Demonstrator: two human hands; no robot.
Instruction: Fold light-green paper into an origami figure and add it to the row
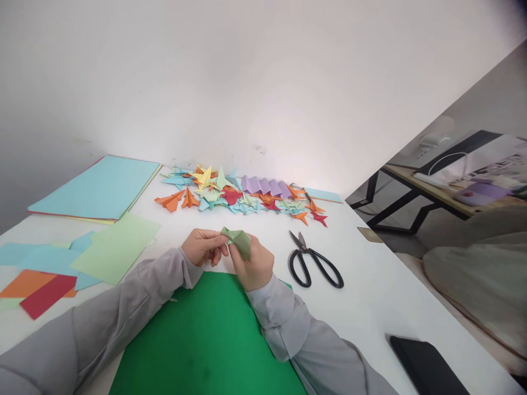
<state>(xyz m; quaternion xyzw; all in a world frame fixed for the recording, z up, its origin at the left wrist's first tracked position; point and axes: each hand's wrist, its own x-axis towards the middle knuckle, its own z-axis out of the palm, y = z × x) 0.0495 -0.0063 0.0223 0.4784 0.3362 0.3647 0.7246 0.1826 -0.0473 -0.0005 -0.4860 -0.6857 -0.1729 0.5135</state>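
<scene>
Near the flat bright-green sheet's (201, 334) far edge, pinches a small folded light-green paper piece (241, 241) crosswise: at its left tip with the left hand's (205, 247) fingers, at its broader end with the right hand's (256, 264).

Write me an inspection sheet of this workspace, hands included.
Surface: white table, green sheet before the person.
Work items: folded green paper, raised above the table.
Clutter: folded paper pieces near the wall; stacked sheets and loose paper at left; open scissors and flat black object at right.
Hands: left hand and right hand both grip the folded green paper.
Cables: nothing seen on the table.
Surroundings: wall behind, another desk at right.
</scene>
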